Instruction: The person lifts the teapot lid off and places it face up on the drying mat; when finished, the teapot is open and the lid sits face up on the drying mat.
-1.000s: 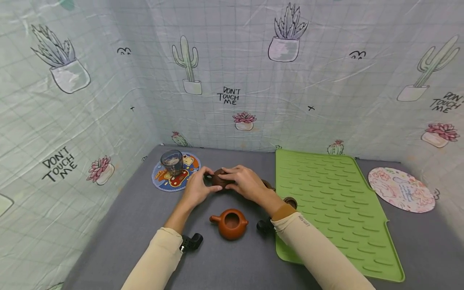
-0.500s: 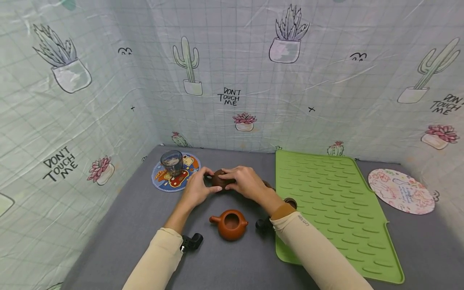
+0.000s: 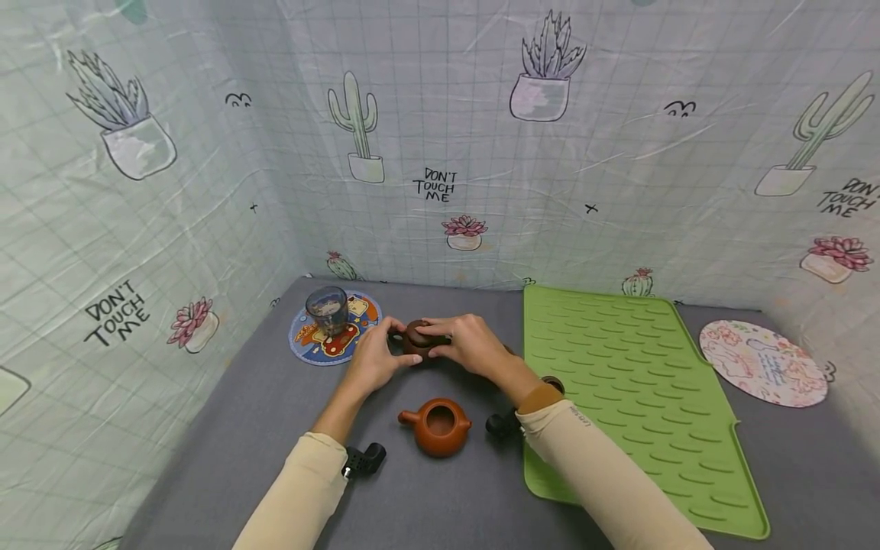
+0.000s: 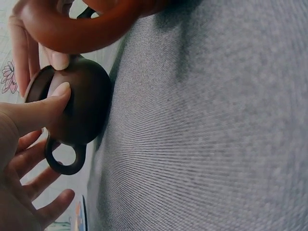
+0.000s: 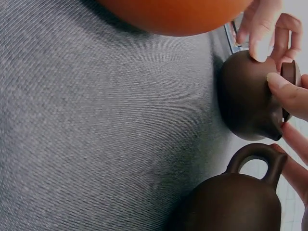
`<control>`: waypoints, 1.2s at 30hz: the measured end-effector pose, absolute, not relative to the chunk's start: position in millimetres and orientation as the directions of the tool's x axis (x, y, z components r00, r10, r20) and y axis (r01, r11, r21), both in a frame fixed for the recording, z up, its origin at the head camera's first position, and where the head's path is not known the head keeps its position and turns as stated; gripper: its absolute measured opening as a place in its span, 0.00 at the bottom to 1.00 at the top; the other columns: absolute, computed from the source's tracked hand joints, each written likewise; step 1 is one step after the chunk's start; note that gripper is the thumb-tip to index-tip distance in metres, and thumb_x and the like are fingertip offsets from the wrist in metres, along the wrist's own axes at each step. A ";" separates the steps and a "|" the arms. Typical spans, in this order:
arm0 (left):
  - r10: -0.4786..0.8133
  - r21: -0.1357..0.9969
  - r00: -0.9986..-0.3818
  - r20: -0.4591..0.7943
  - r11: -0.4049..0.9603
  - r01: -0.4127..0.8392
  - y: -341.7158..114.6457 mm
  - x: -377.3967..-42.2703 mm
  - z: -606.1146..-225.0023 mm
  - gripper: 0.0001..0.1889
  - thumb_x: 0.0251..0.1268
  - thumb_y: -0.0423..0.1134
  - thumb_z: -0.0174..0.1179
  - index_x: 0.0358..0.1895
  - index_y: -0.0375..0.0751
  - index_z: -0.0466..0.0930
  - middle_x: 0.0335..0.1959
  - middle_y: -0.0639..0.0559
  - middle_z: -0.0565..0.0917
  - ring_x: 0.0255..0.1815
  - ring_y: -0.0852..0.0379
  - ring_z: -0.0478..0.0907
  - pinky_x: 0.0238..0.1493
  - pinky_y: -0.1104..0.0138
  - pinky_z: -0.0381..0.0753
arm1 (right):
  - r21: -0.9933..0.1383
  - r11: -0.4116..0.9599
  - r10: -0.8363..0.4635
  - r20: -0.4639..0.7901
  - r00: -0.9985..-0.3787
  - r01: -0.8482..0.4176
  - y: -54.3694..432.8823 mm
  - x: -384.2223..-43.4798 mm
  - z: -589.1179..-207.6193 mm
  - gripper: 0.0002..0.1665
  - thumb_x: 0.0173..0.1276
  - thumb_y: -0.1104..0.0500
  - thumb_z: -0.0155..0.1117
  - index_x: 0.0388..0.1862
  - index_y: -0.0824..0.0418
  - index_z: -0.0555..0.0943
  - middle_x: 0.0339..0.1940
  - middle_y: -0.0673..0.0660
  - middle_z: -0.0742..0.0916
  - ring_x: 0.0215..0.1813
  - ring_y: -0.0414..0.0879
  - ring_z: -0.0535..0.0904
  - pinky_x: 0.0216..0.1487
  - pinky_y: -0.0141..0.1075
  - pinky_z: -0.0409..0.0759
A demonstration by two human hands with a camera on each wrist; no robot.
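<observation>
A small dark brown teapot [image 3: 415,353] stands on the grey cloth between both hands. My left hand [image 3: 374,355] holds its handle side, thumb on the body in the left wrist view. My right hand [image 3: 474,344] comes from the spout side. Its fingers grip the lid [image 5: 288,79], which stands raised at a tilt off the opening, while the thumb lies against the shoulder of the pot. Nearer the body sits an orange-brown teapot [image 3: 431,439] with its mouth uncovered. A second dark brown pot [image 5: 231,202] with a loop handle shows below the right hand in the right wrist view.
A tinted glass [image 3: 327,309] stands on a round patterned mat [image 3: 305,353] at back left. On the right lies a green ridged mat [image 3: 632,405], with a small brown round piece [image 3: 552,384] at its left edge. Beyond it is a pink floral oval mat [image 3: 763,363].
The lid of the dark brown teapot has tilted up off the opening under my right fingers. My left hand and the other pots have stayed put.
</observation>
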State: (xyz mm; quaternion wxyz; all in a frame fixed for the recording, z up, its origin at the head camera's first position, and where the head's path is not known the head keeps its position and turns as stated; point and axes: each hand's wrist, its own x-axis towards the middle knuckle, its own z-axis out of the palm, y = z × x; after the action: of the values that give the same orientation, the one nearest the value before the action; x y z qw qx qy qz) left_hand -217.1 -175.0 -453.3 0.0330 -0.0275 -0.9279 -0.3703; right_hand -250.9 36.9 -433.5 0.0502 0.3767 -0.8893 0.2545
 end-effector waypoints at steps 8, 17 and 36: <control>0.058 0.690 -0.994 0.097 0.716 0.109 -173.3 -217.3 -453.0 0.28 0.54 0.44 0.78 0.57 0.45 0.76 0.60 0.43 0.83 0.62 0.42 0.79 0.63 0.47 0.77 | -0.561 0.487 -0.600 0.342 -0.723 -0.669 41.4 -251.5 -427.7 0.26 0.63 0.60 0.75 0.61 0.55 0.85 0.64 0.57 0.86 0.52 0.52 0.90 0.38 0.33 0.84; 0.099 0.682 -0.985 0.142 0.712 0.170 -177.4 -219.7 -455.4 0.21 0.53 0.41 0.79 0.49 0.46 0.83 0.51 0.47 0.87 0.59 0.43 0.80 0.63 0.47 0.75 | -0.580 0.447 -0.576 0.396 -0.715 -0.681 44.0 -250.1 -422.6 0.24 0.64 0.64 0.74 0.59 0.52 0.86 0.61 0.55 0.88 0.55 0.51 0.89 0.44 0.40 0.88; 0.095 0.655 -0.990 0.107 0.742 0.142 -176.9 -219.0 -447.9 0.20 0.54 0.44 0.79 0.49 0.47 0.83 0.53 0.46 0.86 0.59 0.42 0.79 0.63 0.47 0.76 | -0.627 0.404 -0.502 0.456 -0.735 -0.666 50.3 -240.5 -390.7 0.25 0.67 0.65 0.71 0.63 0.56 0.83 0.57 0.59 0.90 0.55 0.53 0.89 0.53 0.49 0.88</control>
State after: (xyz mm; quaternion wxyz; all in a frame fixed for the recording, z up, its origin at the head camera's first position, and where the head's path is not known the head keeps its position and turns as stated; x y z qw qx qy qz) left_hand -219.0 -176.9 -447.9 0.0333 -0.0636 -0.9326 -0.3537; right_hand -240.5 50.3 -390.7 0.0978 0.3508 -0.8322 0.4181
